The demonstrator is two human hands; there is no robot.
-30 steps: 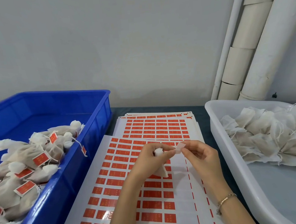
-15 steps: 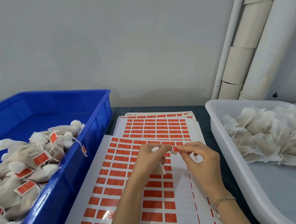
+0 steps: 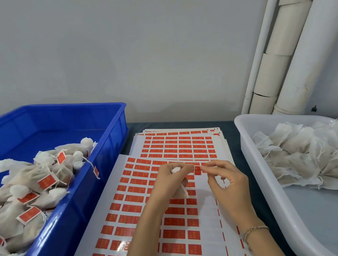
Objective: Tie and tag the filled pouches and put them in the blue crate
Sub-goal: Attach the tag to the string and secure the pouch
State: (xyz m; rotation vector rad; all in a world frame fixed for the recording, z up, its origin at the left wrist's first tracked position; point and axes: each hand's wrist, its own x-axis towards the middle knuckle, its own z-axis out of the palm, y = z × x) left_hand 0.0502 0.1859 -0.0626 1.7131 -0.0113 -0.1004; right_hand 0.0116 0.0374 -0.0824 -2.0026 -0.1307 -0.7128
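My left hand [image 3: 169, 181] grips a small white filled pouch [image 3: 182, 190] over the sticker sheets, its tied top poking out above my fingers. A folded red tag sticker [image 3: 197, 170] hangs between the two hands. My right hand [image 3: 225, 179] pinches it with thumb and forefinger, and my left fingertips touch its other side. The blue crate [image 3: 109, 121] stands at the left and holds several tagged pouches [image 3: 39, 181]. At the right, a white tub [image 3: 256, 160] holds a heap of untagged pouches [image 3: 311, 155].
Sheets of red stickers [image 3: 178, 145] cover the dark table between the two containers; the top sheet has bare strips on its right side. Pale pipes and cardboard tubes [image 3: 277, 59] lean in the back right corner against a plain wall.
The sticker in my right hand was turned with its pale back up; now it is folded red side out between both hands. The hands have come closer together.
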